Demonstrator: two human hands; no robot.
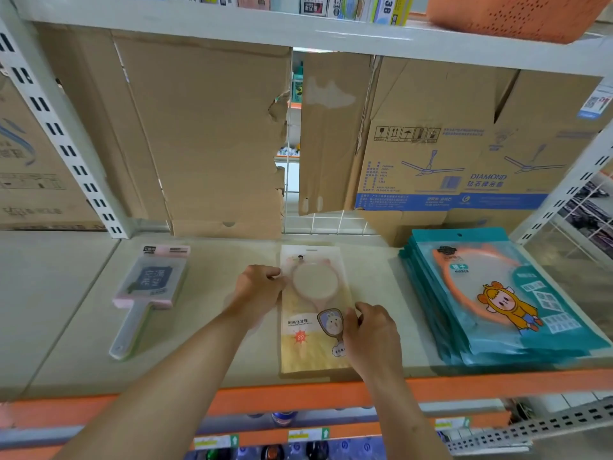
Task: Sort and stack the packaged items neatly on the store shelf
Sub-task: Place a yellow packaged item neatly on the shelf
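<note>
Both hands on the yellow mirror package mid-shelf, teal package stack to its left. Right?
Not quite. The head view shows the stack of teal plastic mirror packages to the right of the flat yellow mirror package, not its left. The rest holds: the left hand and right hand both grip its edges, mid-shelf.

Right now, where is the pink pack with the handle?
Head view: the pink pack lies flat on the shelf, left of the left hand and the yellow mirror pack.
</note>
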